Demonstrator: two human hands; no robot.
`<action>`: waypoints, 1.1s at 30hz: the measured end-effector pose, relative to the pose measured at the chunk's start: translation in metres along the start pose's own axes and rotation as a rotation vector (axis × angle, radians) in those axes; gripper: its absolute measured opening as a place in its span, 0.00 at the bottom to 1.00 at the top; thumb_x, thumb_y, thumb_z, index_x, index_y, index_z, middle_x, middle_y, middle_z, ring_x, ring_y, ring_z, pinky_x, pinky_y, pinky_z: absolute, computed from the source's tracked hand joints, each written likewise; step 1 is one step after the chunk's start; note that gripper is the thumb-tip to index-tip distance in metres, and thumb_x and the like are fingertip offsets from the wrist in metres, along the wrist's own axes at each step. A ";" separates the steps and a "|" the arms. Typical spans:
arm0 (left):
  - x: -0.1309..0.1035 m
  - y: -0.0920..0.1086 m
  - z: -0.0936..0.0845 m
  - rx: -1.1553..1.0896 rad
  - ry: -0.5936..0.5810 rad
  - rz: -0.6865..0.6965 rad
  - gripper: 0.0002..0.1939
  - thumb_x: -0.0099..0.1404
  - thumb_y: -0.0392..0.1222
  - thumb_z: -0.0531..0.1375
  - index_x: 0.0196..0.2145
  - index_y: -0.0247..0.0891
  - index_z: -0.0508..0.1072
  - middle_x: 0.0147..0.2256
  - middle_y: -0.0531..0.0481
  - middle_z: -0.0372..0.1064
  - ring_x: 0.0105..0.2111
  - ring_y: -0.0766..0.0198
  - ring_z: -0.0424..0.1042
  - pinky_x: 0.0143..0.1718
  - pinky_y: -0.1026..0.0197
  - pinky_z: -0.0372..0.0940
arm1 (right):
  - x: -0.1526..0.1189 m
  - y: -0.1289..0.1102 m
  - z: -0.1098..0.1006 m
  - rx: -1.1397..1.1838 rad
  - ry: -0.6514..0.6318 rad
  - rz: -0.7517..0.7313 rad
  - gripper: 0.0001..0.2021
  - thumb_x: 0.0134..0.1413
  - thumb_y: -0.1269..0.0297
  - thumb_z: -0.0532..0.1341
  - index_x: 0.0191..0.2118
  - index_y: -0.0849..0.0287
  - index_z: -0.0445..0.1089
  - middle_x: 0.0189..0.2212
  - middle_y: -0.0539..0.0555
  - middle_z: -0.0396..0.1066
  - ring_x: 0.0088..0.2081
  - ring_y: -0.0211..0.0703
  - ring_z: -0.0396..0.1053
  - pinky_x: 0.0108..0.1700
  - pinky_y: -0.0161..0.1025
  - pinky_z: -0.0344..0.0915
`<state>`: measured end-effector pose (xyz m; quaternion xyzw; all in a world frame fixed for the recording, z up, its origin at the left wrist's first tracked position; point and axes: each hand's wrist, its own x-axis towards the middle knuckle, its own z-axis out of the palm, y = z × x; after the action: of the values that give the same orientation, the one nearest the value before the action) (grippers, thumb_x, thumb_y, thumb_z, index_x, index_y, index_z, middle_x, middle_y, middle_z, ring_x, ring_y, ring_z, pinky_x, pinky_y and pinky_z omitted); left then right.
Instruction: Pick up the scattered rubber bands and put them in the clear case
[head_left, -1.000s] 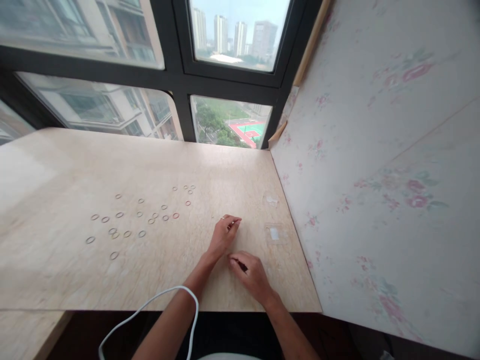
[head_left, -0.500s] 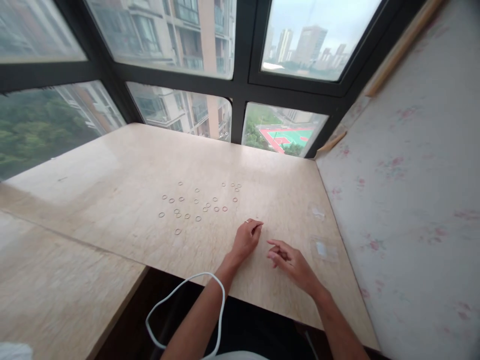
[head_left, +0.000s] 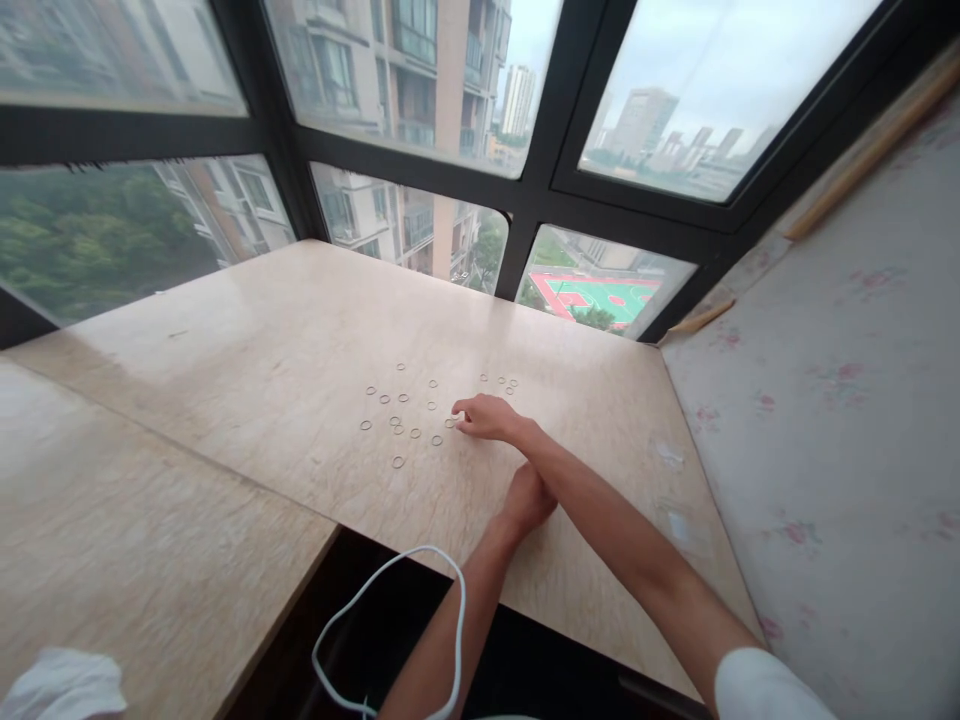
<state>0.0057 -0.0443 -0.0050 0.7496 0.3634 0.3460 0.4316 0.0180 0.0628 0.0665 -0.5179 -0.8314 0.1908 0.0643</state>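
Many small thin rings lie scattered on the marble-patterned tabletop; one ring (head_left: 398, 462) is nearest the front edge. My right hand (head_left: 484, 415) reaches left across the table, palm down, at the right side of the group. Its thumb and forefinger are bent and slightly apart, right beside a ring (head_left: 450, 423); the hand covers part of the group. My left hand (head_left: 531, 497) rests low over the table beneath my right forearm, which hides its fingers.
A white cable (head_left: 330, 620) loops in front of my left forearm. Crumpled white tissue (head_left: 66, 684) lies at lower left. Small clear plastic packets (head_left: 679, 528) sit near the papered wall (head_left: 840, 450) on the right. Dark window frames (head_left: 420, 180) border the far side.
My right hand has swung left over my left wrist to the rings. My left hand is now lower in relation to the rings, its fingers covered. The view has turned slightly.
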 end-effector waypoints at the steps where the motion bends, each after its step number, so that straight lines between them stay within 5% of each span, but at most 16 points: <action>1: 0.000 0.000 -0.001 -0.022 0.003 0.008 0.06 0.59 0.32 0.55 0.30 0.35 0.71 0.32 0.43 0.75 0.32 0.55 0.72 0.34 0.56 0.66 | 0.008 -0.001 0.002 -0.063 -0.018 -0.001 0.09 0.52 0.68 0.63 0.40 0.59 0.75 0.33 0.57 0.76 0.36 0.49 0.73 0.36 0.38 0.62; 7: 0.000 -0.001 -0.003 -0.150 0.003 -0.012 0.07 0.59 0.34 0.56 0.35 0.36 0.73 0.36 0.43 0.76 0.38 0.51 0.72 0.39 0.52 0.67 | 0.019 -0.006 0.008 -0.330 -0.131 -0.082 0.09 0.56 0.66 0.59 0.42 0.55 0.74 0.36 0.59 0.76 0.39 0.53 0.73 0.36 0.40 0.60; 12: -0.001 0.003 -0.003 -0.108 0.005 -0.054 0.07 0.58 0.33 0.55 0.33 0.35 0.72 0.35 0.44 0.76 0.36 0.53 0.72 0.38 0.54 0.67 | 0.018 -0.009 0.006 -0.444 -0.216 -0.141 0.12 0.59 0.64 0.55 0.47 0.53 0.71 0.39 0.59 0.77 0.41 0.50 0.73 0.37 0.38 0.60; 18: -0.001 0.006 -0.004 0.018 0.006 -0.079 0.07 0.56 0.30 0.54 0.25 0.34 0.70 0.27 0.44 0.73 0.29 0.56 0.71 0.30 0.58 0.64 | 0.018 -0.008 0.008 -0.451 -0.260 -0.167 0.11 0.60 0.65 0.53 0.40 0.58 0.73 0.40 0.62 0.76 0.42 0.52 0.73 0.38 0.40 0.60; 26: 0.000 0.004 -0.003 0.007 0.004 -0.031 0.07 0.57 0.30 0.53 0.28 0.34 0.70 0.30 0.42 0.74 0.30 0.55 0.72 0.31 0.58 0.63 | -0.002 -0.001 0.015 -0.124 -0.172 -0.130 0.04 0.51 0.69 0.59 0.33 0.59 0.71 0.28 0.56 0.76 0.35 0.46 0.73 0.35 0.36 0.60; 33: 0.002 -0.006 0.004 -0.059 0.024 -0.002 0.08 0.56 0.29 0.54 0.31 0.35 0.70 0.31 0.45 0.72 0.33 0.56 0.71 0.37 0.55 0.66 | -0.059 0.004 0.005 0.426 0.021 -0.078 0.02 0.53 0.69 0.54 0.34 0.58 0.62 0.17 0.43 0.65 0.19 0.32 0.67 0.25 0.28 0.62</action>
<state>0.0088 -0.0423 -0.0118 0.7320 0.3592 0.3650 0.4493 0.0468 0.0109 0.0652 -0.4618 -0.7910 0.3544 0.1883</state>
